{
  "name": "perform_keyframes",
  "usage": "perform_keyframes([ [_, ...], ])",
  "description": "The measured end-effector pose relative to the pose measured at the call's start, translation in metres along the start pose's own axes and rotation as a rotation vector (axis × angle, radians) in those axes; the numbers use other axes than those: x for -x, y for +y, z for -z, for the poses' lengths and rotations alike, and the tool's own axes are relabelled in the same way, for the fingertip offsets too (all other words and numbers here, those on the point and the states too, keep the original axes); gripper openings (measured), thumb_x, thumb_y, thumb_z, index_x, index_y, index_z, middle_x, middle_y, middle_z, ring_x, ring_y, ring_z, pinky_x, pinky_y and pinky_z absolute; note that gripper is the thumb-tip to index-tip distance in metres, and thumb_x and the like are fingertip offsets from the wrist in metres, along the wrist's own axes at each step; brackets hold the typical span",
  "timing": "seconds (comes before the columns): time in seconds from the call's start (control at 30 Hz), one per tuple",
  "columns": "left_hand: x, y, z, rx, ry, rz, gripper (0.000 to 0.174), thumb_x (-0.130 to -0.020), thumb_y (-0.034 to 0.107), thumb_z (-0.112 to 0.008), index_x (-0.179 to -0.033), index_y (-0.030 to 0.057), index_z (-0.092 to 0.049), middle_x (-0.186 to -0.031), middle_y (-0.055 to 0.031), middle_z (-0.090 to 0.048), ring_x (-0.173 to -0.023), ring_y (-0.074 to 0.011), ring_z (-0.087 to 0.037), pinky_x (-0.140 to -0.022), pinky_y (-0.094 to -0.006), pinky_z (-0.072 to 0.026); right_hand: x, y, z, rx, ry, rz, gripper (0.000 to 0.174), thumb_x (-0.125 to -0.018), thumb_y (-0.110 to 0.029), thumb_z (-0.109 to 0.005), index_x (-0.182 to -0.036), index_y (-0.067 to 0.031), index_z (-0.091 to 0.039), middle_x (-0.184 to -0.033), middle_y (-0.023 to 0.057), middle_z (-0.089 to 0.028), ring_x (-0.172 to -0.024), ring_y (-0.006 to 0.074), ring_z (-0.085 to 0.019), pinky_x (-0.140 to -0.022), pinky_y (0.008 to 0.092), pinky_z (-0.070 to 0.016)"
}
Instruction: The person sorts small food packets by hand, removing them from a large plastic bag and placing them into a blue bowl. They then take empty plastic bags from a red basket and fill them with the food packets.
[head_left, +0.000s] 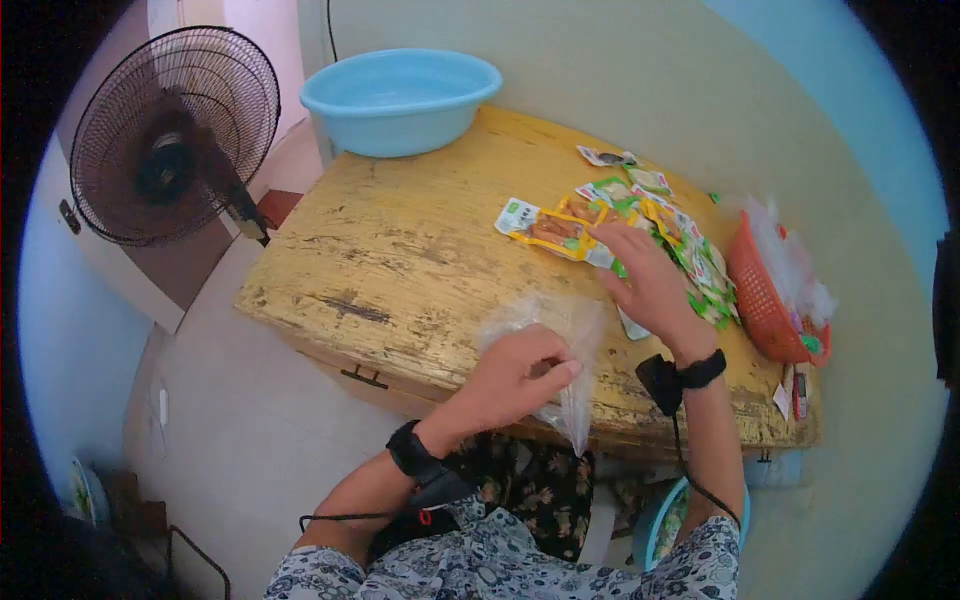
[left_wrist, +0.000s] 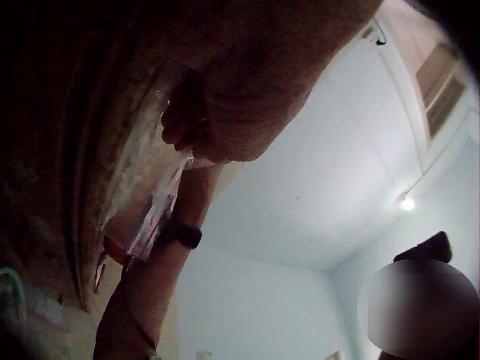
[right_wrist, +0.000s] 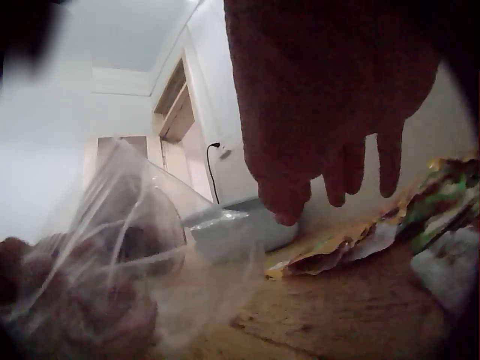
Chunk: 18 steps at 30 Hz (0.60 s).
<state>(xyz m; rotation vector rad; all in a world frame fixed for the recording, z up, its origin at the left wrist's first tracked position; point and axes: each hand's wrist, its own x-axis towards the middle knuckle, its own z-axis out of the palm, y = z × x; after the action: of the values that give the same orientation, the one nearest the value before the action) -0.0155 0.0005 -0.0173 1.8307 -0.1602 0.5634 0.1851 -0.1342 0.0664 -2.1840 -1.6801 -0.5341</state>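
Observation:
My left hand point(head_left: 512, 378) grips a clear plastic bag point(head_left: 582, 322) with curled fingers, near the front edge of the table. In the right wrist view the bag point(right_wrist: 214, 277) spreads out thin and crumpled beside that hand. Over the near-left side of a heap of small food packets point(head_left: 700, 262) hovers my right hand point(head_left: 652, 285), its fingers stretched out and apart. Just beyond its fingertips lies a yellow-edged packet point(head_left: 548, 230) with brown food showing through. The heap mixes green, white and yellow packets.
The worn yellow wooden table point(head_left: 380, 240) bears a light blue basin point(head_left: 400, 125) at the back left. At the right an orange basket point(head_left: 752, 290) holds clear plastic bags. A standing fan point(head_left: 170, 150) is left of the table. Another blue basin point(head_left: 648, 530) sits low, below the table's front edge.

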Motion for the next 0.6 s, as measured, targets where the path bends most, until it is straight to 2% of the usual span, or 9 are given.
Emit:
perform_keyframes([
  [0.03,0.0,-0.001,0.001,-0.007,-0.012,-0.025,0.019,-0.095,0.02,-0.071,-0.092,0.0021,-0.066,-0.087,-0.011,-0.065,-0.084,-0.0258,-0.064,-0.076,-0.0368,-0.0499,-0.006,0.006,-0.011,-0.058,-0.029,0.013,0.041,-0.097,-0.022,-0.067,-0.135,-0.0087,-0.059,-0.129,0.0141,-0.063,-0.125,0.0334,-0.056,-0.103,0.0455,-0.0478],
  [0.13,-0.002,-0.004,0.003,-0.041,-0.034,-0.09,0.019,-0.094,0.021,-0.071,-0.091,0.0027,-0.066,-0.087,-0.0123,-0.065,-0.084,-0.0296,-0.064,-0.076,-0.039,-0.05,-0.027,0.018,-0.036,-0.03,-0.04,0.017,0.042,-0.1,-0.031,-0.062,-0.135,-0.0079,-0.059,-0.128,0.0155,-0.064,-0.122,0.0352,-0.057,-0.102,0.0453,-0.0478],
  [0.23,0.0,-0.002,0.002,-0.071,-0.029,-0.114,0.018,-0.094,0.02,-0.07,-0.09,0.0028,-0.065,-0.085,-0.0124,-0.063,-0.083,-0.0313,-0.063,-0.074,-0.0406,-0.0494,-0.054,0.028,-0.05,-0.001,-0.133,-0.072,0.049,-0.099,-0.038,-0.064,-0.136,-0.0064,-0.059,-0.126,0.0172,-0.065,-0.118,0.0355,-0.059,-0.099,0.0441,-0.0493],
  [0.33,-0.001,-0.001,0.002,-0.068,-0.034,-0.11,0.019,-0.094,0.02,-0.07,-0.089,0.0027,-0.064,-0.084,-0.0123,-0.062,-0.082,-0.0318,-0.062,-0.072,-0.0415,-0.0487,-0.084,0.005,-0.035,0.096,-0.457,-0.362,0.061,-0.093,-0.045,-0.071,-0.137,-0.0056,-0.058,-0.119,0.0189,-0.067,-0.113,0.0348,-0.062,-0.095,0.0439,-0.051],
  [0.43,-0.001,-0.004,0.0,-0.072,-0.039,-0.114,0.019,-0.095,0.02,-0.069,-0.089,0.0025,-0.064,-0.083,-0.0123,-0.06,-0.081,-0.0318,-0.061,-0.071,-0.0416,-0.0483,-0.079,0.013,-0.051,0.125,-0.298,-0.227,0.062,-0.084,-0.048,-0.076,-0.129,-0.0087,-0.062,-0.112,0.0187,-0.07,-0.107,0.0378,-0.066,-0.087,0.0503,-0.0549],
  [0.53,0.002,-0.007,-0.001,-0.061,-0.02,-0.126,0.02,-0.095,0.02,-0.069,-0.089,0.0025,-0.064,-0.084,-0.0123,-0.061,-0.081,-0.0318,-0.061,-0.071,-0.0414,-0.0484,-0.073,0.011,-0.049,0.089,-0.229,-0.26,0.062,-0.078,-0.042,-0.08,-0.128,-0.009,-0.064,-0.108,0.0188,-0.071,-0.107,0.037,-0.067,-0.087,0.0483,-0.0552],
  [0.6,0.002,-0.004,0.0,-0.077,-0.029,-0.103,0.019,-0.095,0.02,-0.069,-0.089,0.0027,-0.064,-0.084,-0.0122,-0.062,-0.081,-0.0315,-0.062,-0.072,-0.041,-0.0488,-0.063,0.009,-0.043,-0.06,-0.153,-0.331,0.061,-0.075,-0.039,-0.082,-0.125,-0.008,-0.066,-0.104,0.0185,-0.071,-0.103,0.0354,-0.068,-0.087,0.0462,-0.0553],
])
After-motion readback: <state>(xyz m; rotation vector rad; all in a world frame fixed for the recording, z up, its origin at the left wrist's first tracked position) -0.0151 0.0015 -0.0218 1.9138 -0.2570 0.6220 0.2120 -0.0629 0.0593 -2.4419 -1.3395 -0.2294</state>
